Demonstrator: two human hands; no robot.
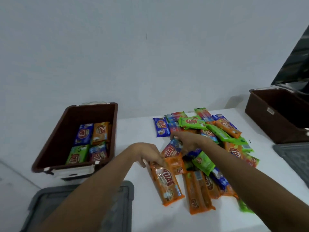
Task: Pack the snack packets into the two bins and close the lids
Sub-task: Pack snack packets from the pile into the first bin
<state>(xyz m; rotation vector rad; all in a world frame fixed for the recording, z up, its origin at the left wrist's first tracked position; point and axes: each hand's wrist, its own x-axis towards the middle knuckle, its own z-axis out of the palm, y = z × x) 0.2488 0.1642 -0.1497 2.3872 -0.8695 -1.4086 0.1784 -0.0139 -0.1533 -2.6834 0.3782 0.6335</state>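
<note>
A pile of snack packets in orange, green, blue and red lies on the white table. My left hand pinches the top end of an orange packet at the pile's near left. My right hand grips a red and blue packet just behind it. The left brown bin stands open with several packets on its floor. The right brown bin stands open at the far right; its inside is hidden.
A grey lid lies at the near left, partly under my left forearm. A second grey lid lies near the right bin. A pale wall rises behind the table.
</note>
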